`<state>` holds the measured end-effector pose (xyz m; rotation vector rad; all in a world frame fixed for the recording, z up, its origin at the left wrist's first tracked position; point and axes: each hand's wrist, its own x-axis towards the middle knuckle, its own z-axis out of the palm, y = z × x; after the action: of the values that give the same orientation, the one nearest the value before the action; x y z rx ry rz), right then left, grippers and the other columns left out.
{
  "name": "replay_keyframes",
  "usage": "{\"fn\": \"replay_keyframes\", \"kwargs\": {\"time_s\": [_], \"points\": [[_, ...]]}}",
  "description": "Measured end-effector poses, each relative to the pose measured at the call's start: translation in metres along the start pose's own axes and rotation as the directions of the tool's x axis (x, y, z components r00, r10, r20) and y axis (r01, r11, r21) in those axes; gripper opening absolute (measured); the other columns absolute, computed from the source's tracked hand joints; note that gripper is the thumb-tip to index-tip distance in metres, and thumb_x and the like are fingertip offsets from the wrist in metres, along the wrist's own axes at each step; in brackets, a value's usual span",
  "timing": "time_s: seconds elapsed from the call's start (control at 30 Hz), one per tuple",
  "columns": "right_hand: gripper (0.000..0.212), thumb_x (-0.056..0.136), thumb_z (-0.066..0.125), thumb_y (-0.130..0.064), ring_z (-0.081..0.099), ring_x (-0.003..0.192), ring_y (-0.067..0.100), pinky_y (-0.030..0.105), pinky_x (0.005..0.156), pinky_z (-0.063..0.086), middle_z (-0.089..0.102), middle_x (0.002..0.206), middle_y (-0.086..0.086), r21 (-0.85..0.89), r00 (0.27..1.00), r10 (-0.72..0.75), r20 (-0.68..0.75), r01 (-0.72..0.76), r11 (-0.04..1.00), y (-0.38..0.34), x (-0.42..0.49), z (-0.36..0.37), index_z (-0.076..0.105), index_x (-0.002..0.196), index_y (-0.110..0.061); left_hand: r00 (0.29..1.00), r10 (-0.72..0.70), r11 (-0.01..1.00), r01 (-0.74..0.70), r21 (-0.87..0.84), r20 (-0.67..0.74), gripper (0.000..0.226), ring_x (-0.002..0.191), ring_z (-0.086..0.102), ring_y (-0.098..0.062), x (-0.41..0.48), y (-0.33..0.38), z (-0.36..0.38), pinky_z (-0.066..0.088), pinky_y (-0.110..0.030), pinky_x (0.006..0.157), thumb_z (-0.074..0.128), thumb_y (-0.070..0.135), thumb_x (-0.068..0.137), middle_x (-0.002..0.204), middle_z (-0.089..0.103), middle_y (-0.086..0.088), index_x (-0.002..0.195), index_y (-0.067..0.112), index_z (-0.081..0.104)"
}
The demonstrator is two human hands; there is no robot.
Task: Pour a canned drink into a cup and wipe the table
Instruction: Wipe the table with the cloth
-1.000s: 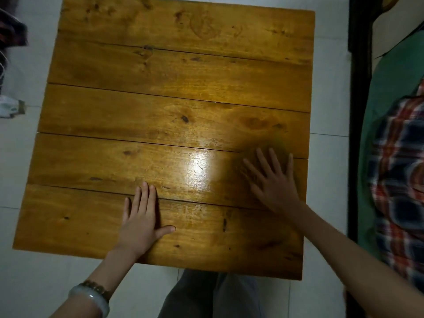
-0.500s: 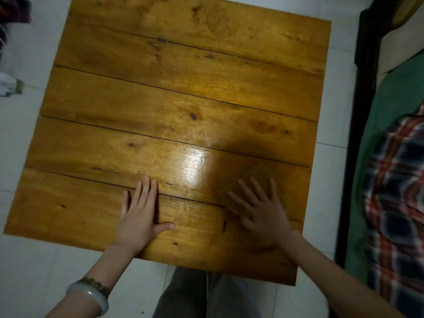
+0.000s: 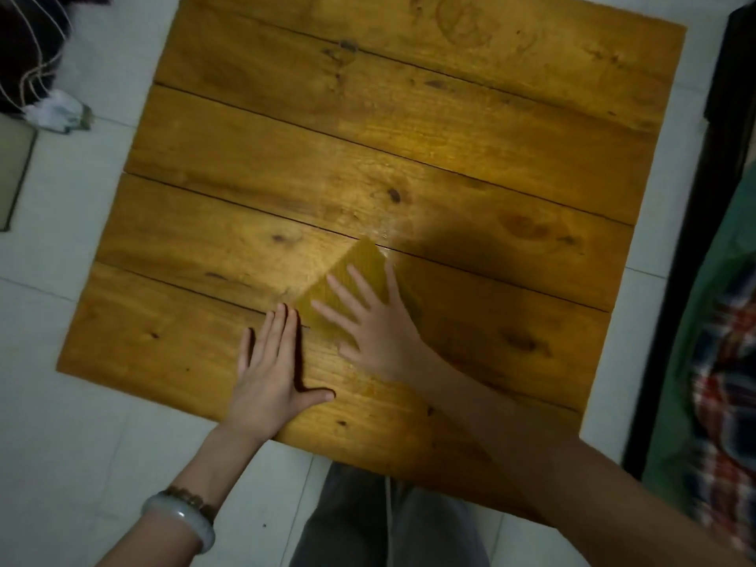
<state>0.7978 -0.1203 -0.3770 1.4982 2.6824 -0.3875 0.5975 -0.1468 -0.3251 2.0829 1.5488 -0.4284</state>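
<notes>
Standing on pale tiles (image 3: 82, 444), the wooden table (image 3: 409, 137) gleams.

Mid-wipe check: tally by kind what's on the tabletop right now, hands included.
Square yellow-brown wiping cloth: 1
Hands lying flat on the wooden plank table: 2 (left hand on bare wood, right hand on the cloth)
Total: 3

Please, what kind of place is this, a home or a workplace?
Most likely a room in a home, perhaps a bedroom. A small wooden plank table stands on a pale tiled floor. At the right, past a dark frame, lie a green sheet and a plaid cloth, which looks like a bed.
</notes>
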Motion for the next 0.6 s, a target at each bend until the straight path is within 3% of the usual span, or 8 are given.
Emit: {"fn": "replay_keyframes", "kwargs": {"time_s": [0.07,0.13,0.3,0.43,0.5,0.6], "points": [[0.067,0.086,0.040,-0.052,0.011,0.143,0.032,0.067,0.108,0.001,0.017,0.157,0.004,0.000,0.995,-0.095,0.033,0.095,0.995,-0.008,-0.049,0.007,0.022,0.147,-0.034,1.000,0.004,1.000,-0.004,0.008,0.014,0.132,0.144,-0.006,-0.018,-0.007,-0.009,0.000,-0.005,-0.044,0.116,0.046,0.088,0.055,0.156,-0.008,-0.004,0.150,0.010,-0.004],[0.067,0.083,0.037,-0.051,0.015,0.142,0.029,0.065,0.109,0.002,0.020,0.155,0.001,-0.014,0.994,-0.102,0.043,0.103,0.995,0.009,-0.085,0.005,0.020,0.147,-0.036,1.000,-0.015,0.999,0.014,0.030,0.026,0.133,0.144,-0.002,-0.021,-0.013,-0.018,0.000,-0.002,-0.046,0.116,0.050,0.084,0.052,0.156,-0.005,-0.006,0.149,0.008,0.000],[0.064,0.086,0.027,-0.053,0.020,0.141,0.034,0.070,0.106,0.009,0.024,0.155,0.006,-0.064,0.976,0.218,0.000,-0.218,0.974,0.086,-0.046,-0.019,0.016,0.147,-0.036,0.996,-0.081,0.995,0.078,0.064,0.044,0.131,0.144,0.003,-0.022,-0.019,-0.030,0.004,0.007,-0.052,0.115,0.057,0.079,0.053,0.156,0.000,-0.008,0.149,0.006,0.005],[0.065,0.087,0.013,-0.059,0.012,0.143,0.036,0.068,0.105,-0.005,0.015,0.157,0.007,-0.020,0.902,0.431,0.001,-0.431,0.902,0.069,0.056,-0.027,0.018,0.147,-0.036,0.997,-0.073,0.994,0.070,0.081,0.029,0.130,0.143,0.003,-0.022,-0.020,-0.030,0.006,0.008,-0.052,0.115,0.048,0.085,0.054,0.155,-0.002,-0.006,0.149,0.007,0.006],[0.065,0.086,0.019,-0.059,0.019,0.141,0.037,0.069,0.104,-0.001,0.023,0.155,0.008,-0.016,0.936,0.351,-0.014,-0.351,0.936,0.030,0.074,-0.022,0.027,0.146,-0.035,0.998,-0.067,0.994,0.065,0.083,0.021,0.130,0.143,0.003,-0.022,-0.021,-0.031,0.007,0.006,-0.051,0.115,0.041,0.089,0.055,0.155,0.001,-0.007,0.149,0.006,0.006],[0.065,0.087,0.029,-0.058,0.013,0.143,0.036,0.070,0.106,0.001,0.017,0.157,0.007,-0.021,0.998,-0.007,0.062,0.008,1.000,-0.032,0.032,-0.004,0.023,0.147,-0.034,0.997,-0.071,0.996,0.071,0.061,0.008,0.129,0.143,0.011,-0.026,-0.027,-0.037,0.004,0.009,-0.053,0.113,0.040,0.087,0.056,0.156,0.013,-0.015,0.148,0.004,0.008]]}}
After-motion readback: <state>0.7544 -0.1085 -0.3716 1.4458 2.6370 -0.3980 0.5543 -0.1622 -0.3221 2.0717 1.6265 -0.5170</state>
